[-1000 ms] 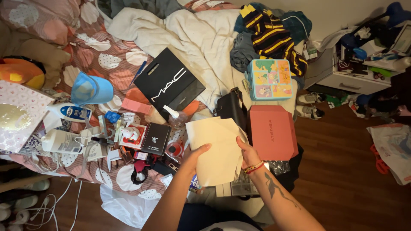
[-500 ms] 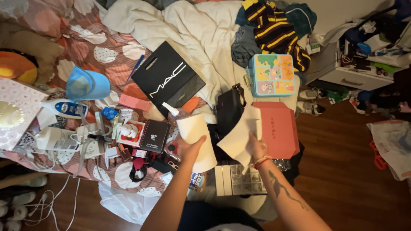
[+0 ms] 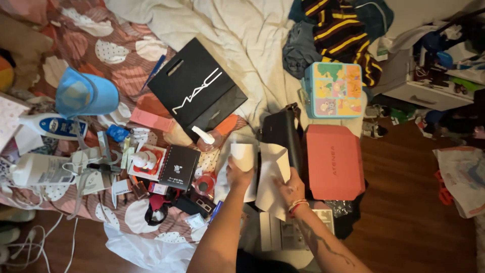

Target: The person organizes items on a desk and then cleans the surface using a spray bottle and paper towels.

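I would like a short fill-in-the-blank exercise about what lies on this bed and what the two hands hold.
1. Both hands, the left hand and the right hand, grip a sheet of cream-white ____.
2. The flat salmon-pink cardboard box lies to the ____ of the black leather handbag.
3. The light blue ____ rests on the patterned bedspread.
4. The square colourful cartoon tin sits ____ the salmon-pink box in the picture.

Missing words: paper; right; cap; above
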